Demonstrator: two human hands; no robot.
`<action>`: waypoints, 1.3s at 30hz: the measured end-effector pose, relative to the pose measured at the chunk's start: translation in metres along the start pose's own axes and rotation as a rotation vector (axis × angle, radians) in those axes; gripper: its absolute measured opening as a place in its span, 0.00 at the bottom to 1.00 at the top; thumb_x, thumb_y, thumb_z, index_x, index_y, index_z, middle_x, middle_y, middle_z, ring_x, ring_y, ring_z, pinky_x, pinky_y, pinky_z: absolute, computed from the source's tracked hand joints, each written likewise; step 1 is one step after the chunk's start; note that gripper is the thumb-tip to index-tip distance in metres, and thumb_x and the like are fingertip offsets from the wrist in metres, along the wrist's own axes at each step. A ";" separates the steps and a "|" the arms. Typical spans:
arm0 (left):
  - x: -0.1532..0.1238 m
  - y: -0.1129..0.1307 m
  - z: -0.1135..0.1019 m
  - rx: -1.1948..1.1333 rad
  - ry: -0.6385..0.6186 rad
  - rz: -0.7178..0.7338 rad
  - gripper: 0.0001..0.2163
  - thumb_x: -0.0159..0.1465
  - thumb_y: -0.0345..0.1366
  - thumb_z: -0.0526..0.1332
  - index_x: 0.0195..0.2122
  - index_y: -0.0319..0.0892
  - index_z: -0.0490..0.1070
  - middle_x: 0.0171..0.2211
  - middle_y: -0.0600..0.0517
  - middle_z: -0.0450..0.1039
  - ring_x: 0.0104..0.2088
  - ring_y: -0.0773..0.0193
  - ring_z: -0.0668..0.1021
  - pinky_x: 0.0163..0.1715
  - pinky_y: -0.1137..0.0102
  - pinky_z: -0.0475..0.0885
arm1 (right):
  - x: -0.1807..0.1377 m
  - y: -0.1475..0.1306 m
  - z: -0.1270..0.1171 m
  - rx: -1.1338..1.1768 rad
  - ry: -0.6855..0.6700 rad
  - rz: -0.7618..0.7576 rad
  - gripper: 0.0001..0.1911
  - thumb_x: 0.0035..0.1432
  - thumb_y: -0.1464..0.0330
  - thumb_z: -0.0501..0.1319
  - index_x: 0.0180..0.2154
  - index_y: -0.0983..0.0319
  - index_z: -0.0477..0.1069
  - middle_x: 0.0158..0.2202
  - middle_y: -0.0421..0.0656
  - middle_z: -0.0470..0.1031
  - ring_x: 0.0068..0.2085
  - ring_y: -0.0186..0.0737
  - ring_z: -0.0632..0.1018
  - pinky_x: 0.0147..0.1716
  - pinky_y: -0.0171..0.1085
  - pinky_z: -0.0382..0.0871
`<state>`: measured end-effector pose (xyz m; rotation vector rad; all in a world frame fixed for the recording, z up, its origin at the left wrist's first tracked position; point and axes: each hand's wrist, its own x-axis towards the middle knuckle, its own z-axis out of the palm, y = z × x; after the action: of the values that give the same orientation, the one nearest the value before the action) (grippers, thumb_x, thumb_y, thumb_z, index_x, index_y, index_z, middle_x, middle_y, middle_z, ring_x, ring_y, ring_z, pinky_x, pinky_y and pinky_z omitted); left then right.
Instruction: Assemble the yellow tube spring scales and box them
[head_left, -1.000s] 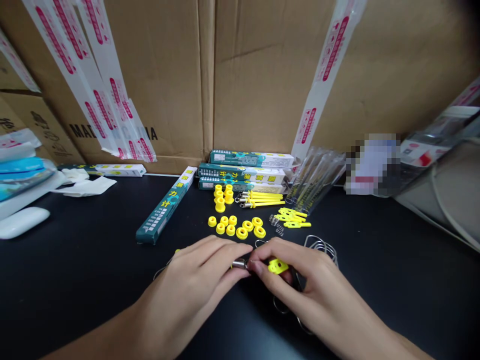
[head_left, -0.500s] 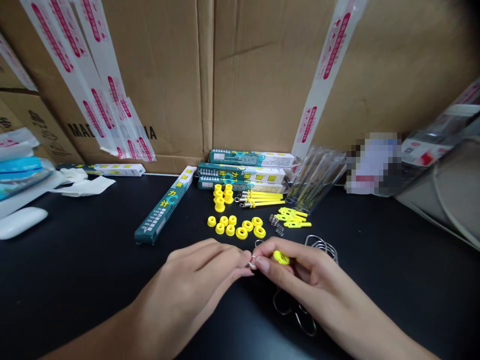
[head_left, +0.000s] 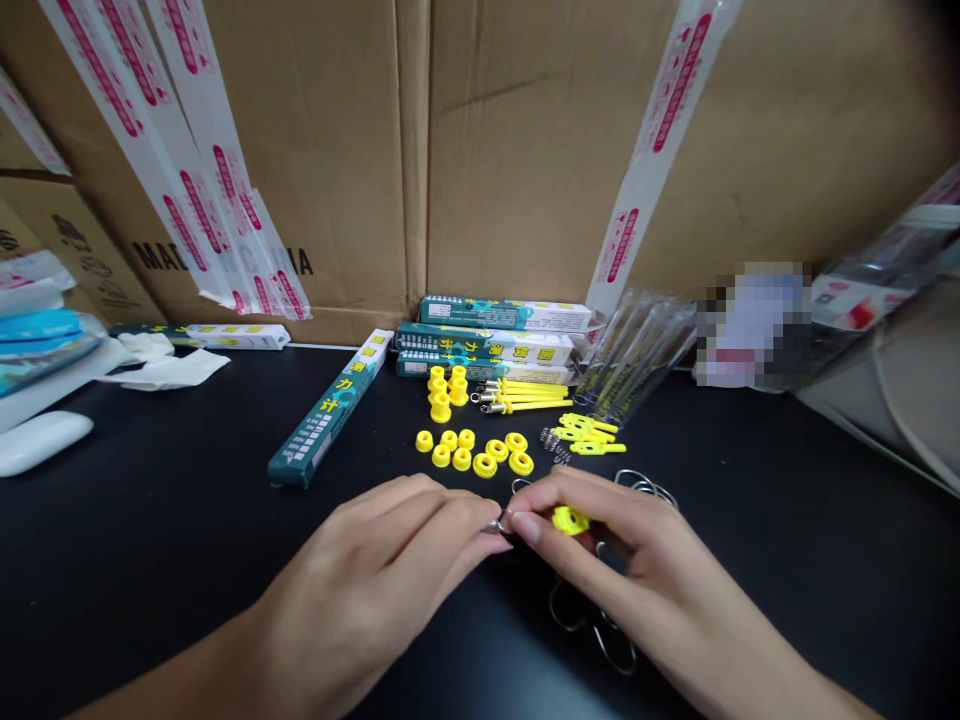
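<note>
Clock directions taken from the pinch point, 12 at far side. Left hand [head_left: 405, 550]: thumb and index pinched closed on a small shiny metal piece [head_left: 495, 525], mostly hidden in the grip; other fingers extended flat alongside. Right hand [head_left: 619, 555]: thumb and index tips nearly together at the metal piece's right end, exact contact can't tell; curled fingers keep a bright yellow plastic piece [head_left: 570, 520], knobbly and holed, behind the thumb. Metal piece sits between the 2 hands, above matte black desk [head_left: 187, 550].

Bent wire hooks [head_left: 615, 655], thin, round, glossy, at 4 o'clock by right palm. Looped wire [head_left: 652, 486] at 3 o'clock, partly hidden by right hand. Coiled steel springs [head_left: 553, 440] at 1; flat yellow tabs [head_left: 596, 448], slotted, at 2. Smooth yellow short rings [head_left: 441, 456] between 10 and 11, 5 of them; 4 wider washers [head_left: 485, 465] near 12. Taller flanged collars [head_left: 439, 407] upright at 11. Slim yellow rods [head_left: 540, 404] with metal ends, 12 to 1. Clear glossy plastic tubes [head_left: 637, 350], 1 to 2. Printed card boxes [head_left: 487, 345] stacked at 12, 1 more slanted box [head_left: 330, 408] at 10. Brown cardboard [head_left: 510, 180] behind.
</note>
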<state>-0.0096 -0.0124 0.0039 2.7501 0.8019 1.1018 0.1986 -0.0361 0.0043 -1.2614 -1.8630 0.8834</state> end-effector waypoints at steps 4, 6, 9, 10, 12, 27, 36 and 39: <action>0.000 0.000 0.001 0.028 0.031 -0.012 0.17 0.76 0.36 0.46 0.41 0.41 0.74 0.36 0.54 0.80 0.34 0.67 0.81 0.42 0.73 0.78 | -0.004 0.008 -0.001 -0.362 0.154 -0.389 0.11 0.66 0.75 0.59 0.47 0.57 0.72 0.37 0.41 0.75 0.37 0.40 0.75 0.39 0.37 0.67; 0.000 0.001 0.000 0.034 0.034 -0.016 0.17 0.76 0.35 0.45 0.42 0.41 0.74 0.37 0.54 0.80 0.35 0.67 0.81 0.42 0.73 0.78 | -0.005 0.011 -0.002 -0.463 0.172 -0.469 0.13 0.65 0.77 0.60 0.49 0.58 0.70 0.35 0.40 0.73 0.36 0.40 0.73 0.42 0.39 0.67; 0.002 0.003 -0.003 0.046 0.001 -0.033 0.17 0.76 0.35 0.46 0.43 0.40 0.74 0.38 0.53 0.81 0.36 0.67 0.81 0.43 0.72 0.78 | -0.007 0.014 -0.003 -0.547 0.175 -0.516 0.14 0.64 0.77 0.61 0.50 0.59 0.70 0.35 0.41 0.73 0.37 0.42 0.72 0.48 0.43 0.64; 0.002 0.004 -0.004 0.049 -0.003 -0.036 0.17 0.76 0.35 0.46 0.43 0.40 0.74 0.38 0.53 0.81 0.37 0.66 0.81 0.44 0.72 0.78 | -0.007 0.014 -0.003 -0.561 0.174 -0.524 0.15 0.64 0.77 0.61 0.51 0.59 0.69 0.37 0.41 0.74 0.38 0.42 0.73 0.49 0.44 0.64; 0.004 0.006 -0.004 0.044 -0.014 -0.042 0.17 0.76 0.35 0.46 0.42 0.40 0.75 0.38 0.53 0.81 0.37 0.66 0.81 0.44 0.72 0.78 | -0.007 0.015 -0.003 -0.578 0.168 -0.537 0.16 0.64 0.78 0.62 0.52 0.60 0.69 0.38 0.42 0.74 0.40 0.43 0.73 0.51 0.44 0.63; -0.001 0.003 -0.002 0.120 0.021 0.006 0.07 0.73 0.30 0.54 0.42 0.39 0.72 0.35 0.53 0.79 0.35 0.65 0.80 0.41 0.71 0.77 | -0.006 0.004 0.000 -0.269 0.153 -0.330 0.08 0.65 0.74 0.61 0.43 0.57 0.76 0.30 0.39 0.74 0.29 0.37 0.74 0.30 0.35 0.68; 0.001 0.010 0.001 0.076 0.066 -0.024 0.07 0.73 0.30 0.54 0.41 0.39 0.71 0.35 0.54 0.79 0.35 0.66 0.81 0.42 0.73 0.78 | -0.006 0.003 0.004 -0.108 0.136 -0.121 0.07 0.64 0.70 0.63 0.39 0.51 0.77 0.30 0.35 0.77 0.29 0.34 0.75 0.27 0.31 0.67; 0.000 0.012 0.000 0.122 0.103 -0.005 0.07 0.73 0.31 0.54 0.40 0.41 0.70 0.34 0.55 0.80 0.33 0.66 0.81 0.38 0.73 0.78 | -0.004 0.001 0.005 -0.126 0.145 -0.164 0.08 0.62 0.71 0.63 0.40 0.52 0.77 0.31 0.35 0.78 0.26 0.33 0.73 0.26 0.30 0.68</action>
<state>-0.0046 -0.0224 0.0074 2.8064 0.9177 1.2427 0.1954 -0.0408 0.0003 -1.1937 -1.8980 0.5804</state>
